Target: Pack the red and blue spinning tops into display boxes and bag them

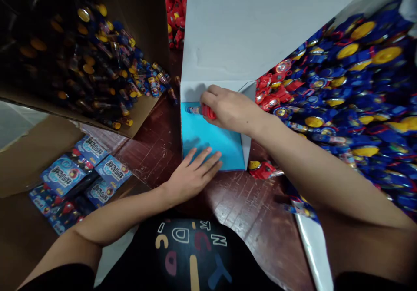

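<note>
My left hand (192,176) lies with its fingers spread over the near edge of a bright blue panel (213,137). My right hand (230,108) is closed on a red toy (209,112) just above the panel's far part. A small printed tube (193,109) sticks out leftward from the red toy. Whether the two are joined is hidden by my fingers. Behind the blue panel rises a large white board (228,30), like an open box lid. Close to the panel's right corner lies a red and yellow toy (262,169) on the dark red floor.
A cardboard carton (140,121) at the left holds many printed tubes with yellow caps. Below it, another carton (39,147) contains blue printed boxes (63,173). To the right spreads a big heap of blue toys (325,104), with red toys (273,93) beside it.
</note>
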Tool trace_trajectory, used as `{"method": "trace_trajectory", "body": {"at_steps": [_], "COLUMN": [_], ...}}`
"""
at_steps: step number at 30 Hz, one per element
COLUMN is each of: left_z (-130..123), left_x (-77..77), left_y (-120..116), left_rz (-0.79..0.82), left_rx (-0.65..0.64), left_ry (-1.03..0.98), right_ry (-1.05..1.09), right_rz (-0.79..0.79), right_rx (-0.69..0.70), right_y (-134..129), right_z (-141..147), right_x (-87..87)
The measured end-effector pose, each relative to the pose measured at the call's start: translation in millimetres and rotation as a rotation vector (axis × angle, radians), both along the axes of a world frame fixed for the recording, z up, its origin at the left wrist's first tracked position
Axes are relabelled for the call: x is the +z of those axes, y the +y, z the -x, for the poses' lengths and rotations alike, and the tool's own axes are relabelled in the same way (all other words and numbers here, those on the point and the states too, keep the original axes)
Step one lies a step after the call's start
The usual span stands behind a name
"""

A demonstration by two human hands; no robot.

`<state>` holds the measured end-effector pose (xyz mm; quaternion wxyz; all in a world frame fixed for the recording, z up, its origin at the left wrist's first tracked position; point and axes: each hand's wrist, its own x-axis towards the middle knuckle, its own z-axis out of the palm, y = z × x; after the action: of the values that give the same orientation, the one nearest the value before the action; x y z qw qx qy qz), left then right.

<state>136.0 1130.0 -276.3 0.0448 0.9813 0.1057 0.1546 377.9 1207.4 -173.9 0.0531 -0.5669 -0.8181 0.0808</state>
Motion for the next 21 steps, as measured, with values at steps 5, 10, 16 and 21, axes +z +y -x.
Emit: {"method": "trace_trajectory", "body": {"at_steps": [5,10,16,21], "left_z": [-12,10,70,85], "left_x": [-19.6,0.3,30.5,15.3], "left_y": [-8,15,117,170], "left_rz": [0.062,0.143,0.067,0.157], "left_rx": [0.086,0.055,0.626,0.605], "left_ry": [0.108,-0.096,-0.023,-0.062], "right_ry": [-0.095,-0.056,-0.143,0.055], "right_rz": [0.049,-0.095,0.063,-0.014], "right_rx": [0.153,0.142,-0.045,-0.171], "right_y": [39,40,30,-9], "right_z": [20,19,35,-14], "right_x": [-12.7,-0.8,30.8,54.3]}}
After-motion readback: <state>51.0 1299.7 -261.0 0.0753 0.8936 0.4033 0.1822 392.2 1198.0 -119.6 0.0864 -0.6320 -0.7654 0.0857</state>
